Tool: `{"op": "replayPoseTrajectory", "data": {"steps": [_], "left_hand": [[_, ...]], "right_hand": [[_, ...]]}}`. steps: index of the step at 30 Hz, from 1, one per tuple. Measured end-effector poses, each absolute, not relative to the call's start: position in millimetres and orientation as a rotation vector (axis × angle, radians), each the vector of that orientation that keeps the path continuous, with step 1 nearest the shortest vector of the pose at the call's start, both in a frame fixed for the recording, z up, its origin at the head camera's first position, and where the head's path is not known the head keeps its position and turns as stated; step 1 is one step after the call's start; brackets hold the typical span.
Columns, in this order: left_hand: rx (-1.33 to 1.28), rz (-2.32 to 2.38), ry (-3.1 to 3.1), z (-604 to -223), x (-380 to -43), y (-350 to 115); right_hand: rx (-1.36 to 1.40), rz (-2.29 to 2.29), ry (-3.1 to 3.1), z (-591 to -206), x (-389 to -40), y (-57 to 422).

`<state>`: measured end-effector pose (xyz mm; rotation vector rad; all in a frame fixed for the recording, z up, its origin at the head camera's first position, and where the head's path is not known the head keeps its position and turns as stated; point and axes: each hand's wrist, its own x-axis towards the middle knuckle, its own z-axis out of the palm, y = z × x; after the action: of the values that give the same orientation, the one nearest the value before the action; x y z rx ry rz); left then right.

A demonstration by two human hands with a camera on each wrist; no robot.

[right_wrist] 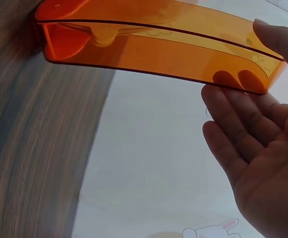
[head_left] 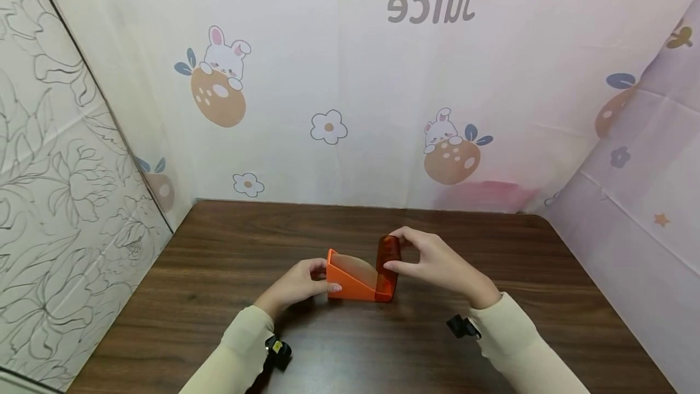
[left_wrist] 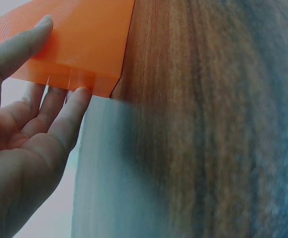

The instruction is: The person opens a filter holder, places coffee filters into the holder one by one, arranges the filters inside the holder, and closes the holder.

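Observation:
An orange box (head_left: 346, 284) with a slanted top edge stands on the brown table. A see-through orange lid (head_left: 387, 253) stands raised, joined to its right end. Something flat and light tan (head_left: 356, 267) shows inside the box; I cannot tell what it is. My left hand (head_left: 299, 284) grips the box's left end, its thumb on the front face and its fingertips on the end in the left wrist view. My right hand (head_left: 440, 263) pinches the upper part of the lid between thumb and fingers; the fingertips show through it in the right wrist view.
The wood-grain table (head_left: 229, 236) reaches back to a hanging cloth (head_left: 284, 157) printed with rabbits and flowers. Patterned cloth (head_left: 71, 187) hangs on the left, and more cloth (head_left: 629, 217) on the right. Small black cameras (head_left: 280, 351) sit on both wrists.

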<state>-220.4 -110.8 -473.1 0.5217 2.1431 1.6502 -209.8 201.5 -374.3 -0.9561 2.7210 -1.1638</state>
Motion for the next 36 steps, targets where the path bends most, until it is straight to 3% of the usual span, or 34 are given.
{"op": "replayPoseTrajectory", "data": {"steps": [36], "left_hand": [[0.512,1.645,2.132,-474,-222,-111]], "right_hand": [[-1.019,-1.116,2.695,-382,-216,156]]}}
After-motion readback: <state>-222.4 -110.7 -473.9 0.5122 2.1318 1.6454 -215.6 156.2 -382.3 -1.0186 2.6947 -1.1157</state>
